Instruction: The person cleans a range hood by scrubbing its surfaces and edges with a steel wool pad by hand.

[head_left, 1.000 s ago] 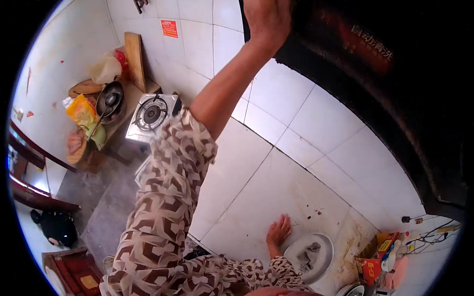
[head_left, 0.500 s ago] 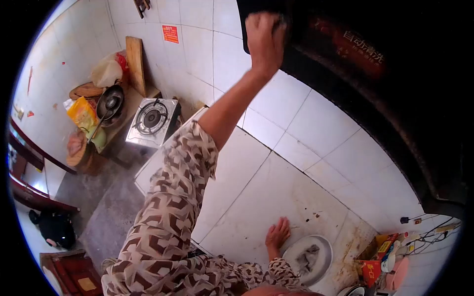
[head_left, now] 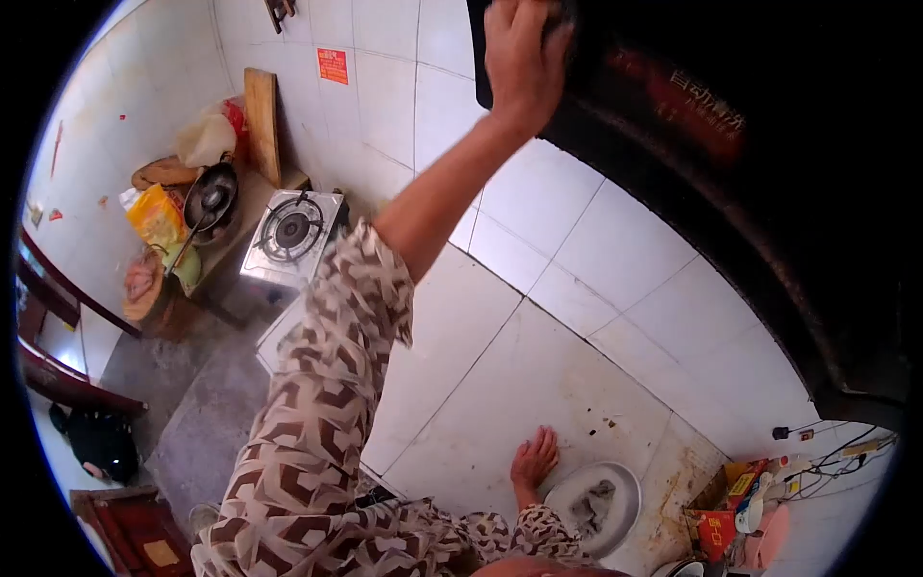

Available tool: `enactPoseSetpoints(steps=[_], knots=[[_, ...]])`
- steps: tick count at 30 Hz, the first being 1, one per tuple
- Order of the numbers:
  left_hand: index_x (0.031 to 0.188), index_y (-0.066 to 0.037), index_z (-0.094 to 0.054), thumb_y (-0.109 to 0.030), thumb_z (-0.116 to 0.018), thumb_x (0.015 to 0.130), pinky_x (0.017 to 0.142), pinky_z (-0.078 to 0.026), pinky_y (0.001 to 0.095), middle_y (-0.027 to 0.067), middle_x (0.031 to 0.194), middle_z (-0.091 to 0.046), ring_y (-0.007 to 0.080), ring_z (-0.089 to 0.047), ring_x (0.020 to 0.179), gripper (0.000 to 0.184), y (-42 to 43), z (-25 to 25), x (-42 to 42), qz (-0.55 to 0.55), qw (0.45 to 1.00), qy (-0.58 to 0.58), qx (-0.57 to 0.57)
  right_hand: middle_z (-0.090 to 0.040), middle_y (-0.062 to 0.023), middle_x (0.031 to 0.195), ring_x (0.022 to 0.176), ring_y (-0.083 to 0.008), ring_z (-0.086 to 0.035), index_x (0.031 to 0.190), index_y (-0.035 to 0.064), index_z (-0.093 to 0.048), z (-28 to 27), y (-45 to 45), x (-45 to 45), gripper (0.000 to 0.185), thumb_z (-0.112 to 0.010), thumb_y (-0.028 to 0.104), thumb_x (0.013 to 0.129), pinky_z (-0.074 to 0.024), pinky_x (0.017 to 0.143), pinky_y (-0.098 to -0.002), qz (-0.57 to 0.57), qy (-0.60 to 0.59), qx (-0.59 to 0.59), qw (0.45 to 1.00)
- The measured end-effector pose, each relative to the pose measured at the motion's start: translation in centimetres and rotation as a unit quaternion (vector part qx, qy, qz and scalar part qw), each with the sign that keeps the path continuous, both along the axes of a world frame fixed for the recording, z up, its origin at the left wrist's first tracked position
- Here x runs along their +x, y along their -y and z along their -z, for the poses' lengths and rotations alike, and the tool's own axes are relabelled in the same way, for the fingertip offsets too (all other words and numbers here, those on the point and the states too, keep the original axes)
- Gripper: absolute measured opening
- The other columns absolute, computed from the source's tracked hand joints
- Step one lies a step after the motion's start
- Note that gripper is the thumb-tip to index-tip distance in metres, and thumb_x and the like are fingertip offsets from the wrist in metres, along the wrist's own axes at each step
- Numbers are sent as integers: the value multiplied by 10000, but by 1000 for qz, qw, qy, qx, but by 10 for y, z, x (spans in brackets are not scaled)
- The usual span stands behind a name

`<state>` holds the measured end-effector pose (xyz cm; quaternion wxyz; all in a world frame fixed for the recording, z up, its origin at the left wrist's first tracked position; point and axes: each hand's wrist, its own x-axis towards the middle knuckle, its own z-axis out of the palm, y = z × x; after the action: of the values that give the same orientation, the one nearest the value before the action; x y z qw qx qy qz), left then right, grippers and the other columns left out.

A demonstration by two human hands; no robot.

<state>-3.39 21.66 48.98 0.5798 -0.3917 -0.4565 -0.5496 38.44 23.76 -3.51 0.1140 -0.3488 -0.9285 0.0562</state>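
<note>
My left hand (head_left: pixel 524 72) is raised to the black range hood (head_left: pixel 663 163), with its fingers bent against the lower left end. Something dark shows at the fingertips, too dim to name. On the white tiled counter (head_left: pixel 461 375) my right hand (head_left: pixel 535 460) lies flat with fingers stretched out, holding nothing. Just beside it stands a round metal basin (head_left: pixel 630 500) with a grey wet-looking cloth (head_left: pixel 593 505) inside. Several dark crumbs (head_left: pixel 604 420) lie on the counter beyond the basin.
A gas stove (head_left: pixel 291 227) stands left of the counter. Beyond it a low table holds a wok (head_left: pixel 210 197), bags and an upright board (head_left: pixel 261 125). At right are a red box (head_left: pixel 711 529), a pink item (head_left: pixel 769 539) and tangled cables (head_left: pixel 836 460).
My left hand has shifted slightly up and right along the hood. My right hand stays flat on the counter, and the whole view has tilted a little.
</note>
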Motion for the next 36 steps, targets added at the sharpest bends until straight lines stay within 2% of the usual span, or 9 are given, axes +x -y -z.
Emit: enactPoseSetpoints(steps=[5,10,14,17,20,24,27,33,36], knots=[[891,19,-511,10,-545,858,747,-391,436,187,857,-497,370,-485,842,48,11,-53,16,26,995,-58,74,-329,-124,1478,1381,-296,-270,1396,58,-369,-1,-1,-3,545,-542,238,912,-220,1086,-496,0,-3,9,1000],[929,-31,-557,-85,-626,865,728,-421,393,162,942,-547,334,-514,900,109,-23,57,-31,-3,999,32,16,-353,-128,1461,1370,-299,-293,1377,67,-397,-4,-1,-5,524,-539,222,897,-233,1087,-487,8,-12,-10,1000],[914,9,-519,-3,-546,864,758,-384,433,185,866,-496,359,-485,860,58,4,-32,5,-14,999,27,36,-342,-130,1465,1371,-301,-288,1377,58,-393,-2,-2,-3,521,-548,209,904,-237,1079,-504,-2,-17,20,1000],[925,3,-522,-16,-548,868,765,-385,428,182,866,-492,352,-481,864,65,15,-79,5,-22,978,-162,130,-346,-127,1465,1369,-296,-298,1382,68,-388,-1,-1,-1,541,-564,191,885,-243,1082,-483,1,-9,15,1000],[937,-2,-523,-22,-553,872,772,-389,425,177,868,-492,343,-479,855,74,4,-18,-13,-15,997,34,62,-350,-126,1464,1366,-293,-306,1390,72,-378,-4,1,-3,555,-567,190,882,-250,1080,-470,3,-5,10,1000],[1006,-35,-523,-38,-598,865,831,-397,390,156,946,-509,315,-489,918,159,-21,80,-43,-28,992,112,50,-356,-128,1460,1363,-294,-313,1393,68,-376,-9,2,-3,549,-554,205,892,-260,1071,-465,-3,-7,40,999],[1002,-12,-521,-62,-581,895,807,-406,404,166,942,-514,331,-492,888,133,-21,81,-42,-39,992,103,66,-325,-125,1481,1379,-299,-278,1399,73,-366,-6,-1,-5,526,-531,233,925,-231,1087,-491,2,0,10,1000],[940,-4,-524,-30,-559,876,778,-386,423,169,861,-494,332,-477,846,78,6,-33,-21,-3,988,16,151,-324,-125,1482,1383,-297,-271,1399,76,-368,-4,-1,-4,520,-520,232,927,-224,1086,-499,6,-9,19,1000],[1007,-1,-513,-56,-562,897,827,-390,404,165,940,-509,321,-484,892,132,-17,58,-50,-76,993,73,52,-321,-123,1486,1387,-291,-265,1398,77,-373,1,-3,-5,515,-516,231,928,-223,1084,-503,11,-3,-8,1000]])
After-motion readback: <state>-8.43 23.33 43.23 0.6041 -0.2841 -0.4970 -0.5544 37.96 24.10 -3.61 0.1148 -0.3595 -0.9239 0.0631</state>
